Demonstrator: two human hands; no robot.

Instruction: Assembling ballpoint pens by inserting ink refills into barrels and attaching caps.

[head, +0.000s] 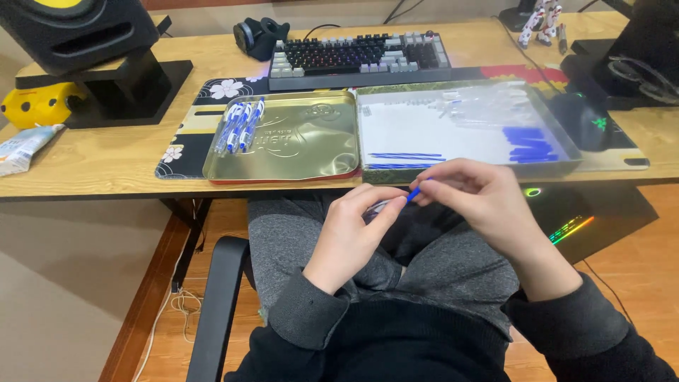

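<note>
Over my lap, below the wooden desk (106,159), my left hand (351,230) grips a clear pen barrel (377,208), mostly hidden; my right hand (481,201) pinches a thin blue refill (414,192) at its mouth.

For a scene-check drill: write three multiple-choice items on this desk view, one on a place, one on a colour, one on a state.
1. Where do the assembled pens lie?
A. In the gold tin lid
B. On the keyboard
C. On the floor

2. What colour is the thin part pinched by the right hand?
A. Red
B. Blue
C. Green

3. How is the keyboard?
A. Unlit
B. Covered by a cloth
C. Backlit

Key: 1 A, the pens rest at the left end of the gold tin lid. 2 B, the thin part between the right hand and left hand is blue. 3 C, coloured light glows between the keys of the keyboard.
</note>
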